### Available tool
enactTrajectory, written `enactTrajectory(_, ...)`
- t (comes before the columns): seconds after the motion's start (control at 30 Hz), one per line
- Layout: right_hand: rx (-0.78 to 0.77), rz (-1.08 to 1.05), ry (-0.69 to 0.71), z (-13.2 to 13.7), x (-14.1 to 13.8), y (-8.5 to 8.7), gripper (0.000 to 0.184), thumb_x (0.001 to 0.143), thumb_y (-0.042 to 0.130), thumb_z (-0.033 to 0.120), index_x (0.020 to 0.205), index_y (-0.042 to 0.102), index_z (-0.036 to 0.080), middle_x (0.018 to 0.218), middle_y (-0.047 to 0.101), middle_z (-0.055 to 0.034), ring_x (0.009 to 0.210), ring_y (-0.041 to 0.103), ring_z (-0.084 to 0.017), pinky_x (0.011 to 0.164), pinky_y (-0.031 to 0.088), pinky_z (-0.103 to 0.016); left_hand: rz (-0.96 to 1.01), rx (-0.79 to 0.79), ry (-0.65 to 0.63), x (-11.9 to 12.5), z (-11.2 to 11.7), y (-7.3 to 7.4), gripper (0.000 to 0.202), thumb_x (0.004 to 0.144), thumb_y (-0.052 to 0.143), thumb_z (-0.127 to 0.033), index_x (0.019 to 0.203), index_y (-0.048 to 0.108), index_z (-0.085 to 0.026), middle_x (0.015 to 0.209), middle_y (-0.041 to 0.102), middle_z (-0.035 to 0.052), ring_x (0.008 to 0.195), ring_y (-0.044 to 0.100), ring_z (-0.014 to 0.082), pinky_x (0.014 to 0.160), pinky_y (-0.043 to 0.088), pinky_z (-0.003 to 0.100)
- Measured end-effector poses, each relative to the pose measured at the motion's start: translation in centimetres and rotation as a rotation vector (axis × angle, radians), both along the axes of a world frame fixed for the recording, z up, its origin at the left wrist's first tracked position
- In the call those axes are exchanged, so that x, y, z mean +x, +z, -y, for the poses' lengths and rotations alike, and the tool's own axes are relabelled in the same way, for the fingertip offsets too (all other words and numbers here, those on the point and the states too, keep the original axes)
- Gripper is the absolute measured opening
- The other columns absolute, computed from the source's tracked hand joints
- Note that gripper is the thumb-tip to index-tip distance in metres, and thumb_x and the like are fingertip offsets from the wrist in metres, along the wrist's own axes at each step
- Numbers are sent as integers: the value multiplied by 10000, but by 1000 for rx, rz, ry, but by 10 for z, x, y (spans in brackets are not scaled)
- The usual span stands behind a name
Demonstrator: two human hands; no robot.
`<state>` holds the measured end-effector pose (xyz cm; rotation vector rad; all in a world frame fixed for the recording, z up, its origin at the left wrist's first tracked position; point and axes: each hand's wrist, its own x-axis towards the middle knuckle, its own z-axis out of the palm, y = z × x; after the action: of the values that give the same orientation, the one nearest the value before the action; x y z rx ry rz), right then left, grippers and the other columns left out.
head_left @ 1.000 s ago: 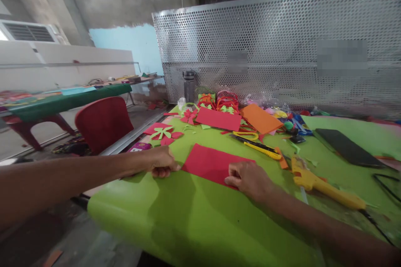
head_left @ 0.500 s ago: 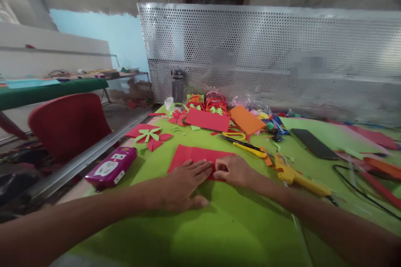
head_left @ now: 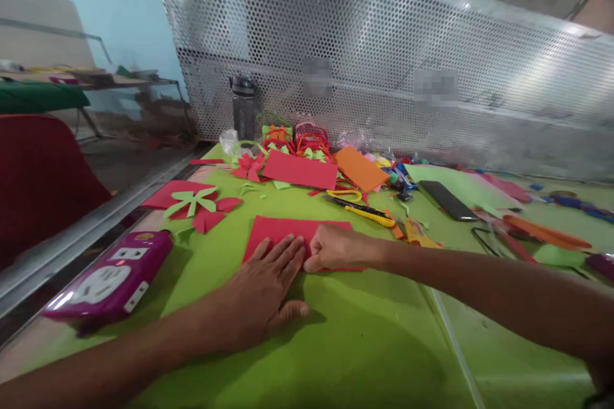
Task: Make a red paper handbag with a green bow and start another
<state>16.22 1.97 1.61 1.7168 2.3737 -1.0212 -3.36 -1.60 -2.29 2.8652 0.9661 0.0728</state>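
A red paper sheet (head_left: pixel 281 229) lies on the green table cover (head_left: pixel 336 345) in front of me. My left hand (head_left: pixel 261 287) rests flat on the cover with fingers stretched out, fingertips on the sheet's near edge. My right hand (head_left: pixel 336 247) is curled, fingers pressed together on the sheet's near edge just right of the left fingertips. A yellow utility knife (head_left: pixel 367 214) lies behind the sheet.
A purple power strip (head_left: pixel 108 281) sits at the table's left edge. Red and green paper flowers (head_left: pixel 194 204), red sheet (head_left: pixel 300 170), orange sheet (head_left: pixel 359 169), a black phone (head_left: pixel 444 200), scraps and a bottle (head_left: pixel 244 116) lie further back before a perforated metal screen (head_left: pixel 384 77). A red chair (head_left: pixel 38 179) stands left.
My left hand moved from the sheet's left corner, opened and lay flat at its near edge. My right hand slid left to meet it. The camera turned right and down.
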Motion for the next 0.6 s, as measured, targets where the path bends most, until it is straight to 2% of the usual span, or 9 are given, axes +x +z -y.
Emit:
enactTrajectory(0.2,-76,-2,-58,0,2,6,240,644,624,316,500,483,186,420,379,78,405,331,-65,396,223,-211,46,80,0,-1,-3,-11,825,882,269,-680,1466,227,-99,1506,217,175,1397,189,330,1108,195,512)
enactTrajectory(0.4,-109,-39,-113,6,28,1,255,657,621,309,488,474,186,416,436,67,402,372,-66,390,251,-204,83,140,-11,-5,-5,-20,790,900,293,-644,1487,137,-140,1518,213,143,1392,221,314,1101,214,494)
enactTrajectory(0.6,-101,-103,-124,14,53,-1,291,685,606,320,480,450,184,414,434,72,392,353,-54,389,242,-196,113,216,-39,-8,-5,-23,780,904,322,-626,1485,151,-134,1514,229,145,1386,238,318,1084,247,485)
